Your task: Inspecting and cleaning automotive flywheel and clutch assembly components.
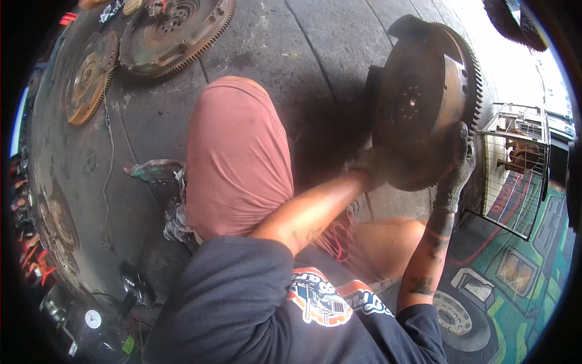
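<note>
A large dark flywheel (418, 100) with a toothed outer rim and a ring of small central holes stands tilted on edge at the right. My right hand (459, 167), in a dark glove, is closed round its lower right rim beside the teeth. At the lower left edge of the flywheel is my left hand (366, 162); blur and dark haze hide its fingers, so I cannot make out whether it holds anything. A brown, rusty patch shows on the flywheel's right side.
Two more rusty toothed flywheels, one large (176, 36) and one smaller (91, 79), lie at the far left. A crumpled rag (176, 218) lies beside my pink-covered knee. A thin cord (109, 164) runs along the dark floor. At right stands a wire cage (512, 176) by a painted wall.
</note>
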The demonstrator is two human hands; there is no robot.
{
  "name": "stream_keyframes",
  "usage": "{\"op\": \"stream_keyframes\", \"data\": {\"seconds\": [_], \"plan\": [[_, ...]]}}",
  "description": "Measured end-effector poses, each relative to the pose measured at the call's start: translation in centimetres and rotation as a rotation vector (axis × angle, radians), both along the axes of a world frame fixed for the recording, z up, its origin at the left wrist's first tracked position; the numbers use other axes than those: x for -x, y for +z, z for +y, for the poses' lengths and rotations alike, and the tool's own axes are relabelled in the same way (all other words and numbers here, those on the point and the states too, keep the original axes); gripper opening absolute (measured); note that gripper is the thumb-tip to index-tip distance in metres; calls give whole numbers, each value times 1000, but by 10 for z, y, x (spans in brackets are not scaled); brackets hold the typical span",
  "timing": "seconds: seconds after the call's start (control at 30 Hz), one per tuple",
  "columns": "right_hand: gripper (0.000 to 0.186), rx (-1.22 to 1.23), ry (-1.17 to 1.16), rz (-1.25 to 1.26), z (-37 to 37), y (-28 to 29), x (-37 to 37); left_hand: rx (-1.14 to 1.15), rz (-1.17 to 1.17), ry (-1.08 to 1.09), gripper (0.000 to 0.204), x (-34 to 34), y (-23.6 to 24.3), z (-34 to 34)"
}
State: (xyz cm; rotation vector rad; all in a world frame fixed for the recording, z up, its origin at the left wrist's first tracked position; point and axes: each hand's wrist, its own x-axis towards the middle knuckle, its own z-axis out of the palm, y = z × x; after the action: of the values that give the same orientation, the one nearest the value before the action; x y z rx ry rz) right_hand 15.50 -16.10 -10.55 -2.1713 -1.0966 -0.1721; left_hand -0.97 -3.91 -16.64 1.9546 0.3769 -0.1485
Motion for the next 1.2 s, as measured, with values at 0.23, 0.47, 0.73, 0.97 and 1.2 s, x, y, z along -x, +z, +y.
{"op": "stream_keyframes", "data": {"seconds": [0.23, 0.47, 0.73, 0.97, 1.2], "plan": [[36, -59, -108, 267, 5, 5, 5, -66, -67, 167, 27, -2, -17, -30], [43, 77, 40, -111, -5, 0, -4, -34, -79, 40, 29, -21, -11, -1], [32, -230, -90, 407, 17, 19, 16, 62, -88, -100, 31, 5, 102, 52], [30, 18, 8, -79, 8, 8, 8, -102, -118, 81, 27, -3, 5, -14], [34, -247, -169, 563, 19, 10, 14, -180, -18, 33, 27, 2, -13, -29]]}}
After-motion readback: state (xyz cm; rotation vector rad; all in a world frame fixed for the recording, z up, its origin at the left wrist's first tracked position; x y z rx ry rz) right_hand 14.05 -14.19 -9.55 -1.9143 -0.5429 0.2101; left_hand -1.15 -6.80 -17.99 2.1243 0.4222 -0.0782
